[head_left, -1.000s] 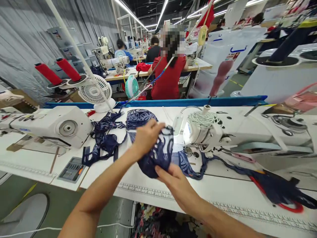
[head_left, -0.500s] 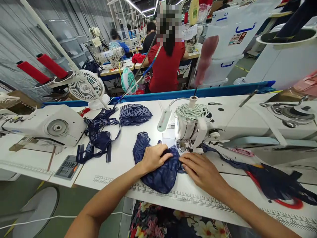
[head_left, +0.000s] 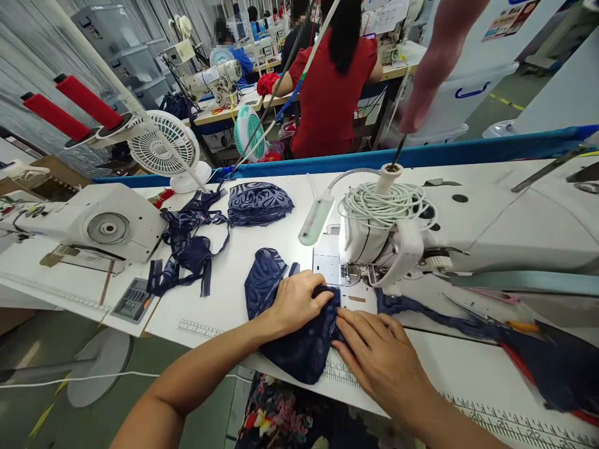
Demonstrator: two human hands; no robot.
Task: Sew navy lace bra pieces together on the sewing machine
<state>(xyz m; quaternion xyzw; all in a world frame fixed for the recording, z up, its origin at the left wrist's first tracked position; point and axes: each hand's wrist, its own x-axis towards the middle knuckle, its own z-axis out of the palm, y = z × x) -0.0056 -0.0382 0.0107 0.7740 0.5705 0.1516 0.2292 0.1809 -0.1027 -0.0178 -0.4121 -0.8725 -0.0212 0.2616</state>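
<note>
A navy lace bra cup [head_left: 299, 355] lies on the sewing machine's white bed, its curved edge toward my lap. My left hand [head_left: 299, 302] is closed on its upper part, thumb and forefinger pinching the fabric. My right hand [head_left: 379, 349] has its fingers together, thumb and fingertips gripping the cup's right edge. Just beyond my fingers is the presser foot [head_left: 355, 274] of the sewing machine [head_left: 374, 240]; a small gap of bare plate shows between it and the cup. Some fabric under my palms is hidden.
Stacked navy lace cups [head_left: 259, 204] and a tangle of navy straps [head_left: 189, 243] lie to the left. Scissors [head_left: 472, 308] and dark fabric [head_left: 556, 368] are at right. A lamp [head_left: 317, 218] hangs beside the machine head. A co-worker in red [head_left: 327, 93] sits ahead.
Both hands have drawn the cup slightly toward me, away from the presser foot. The right hand has shifted back along with it. My view has moved closer and turned a little.
</note>
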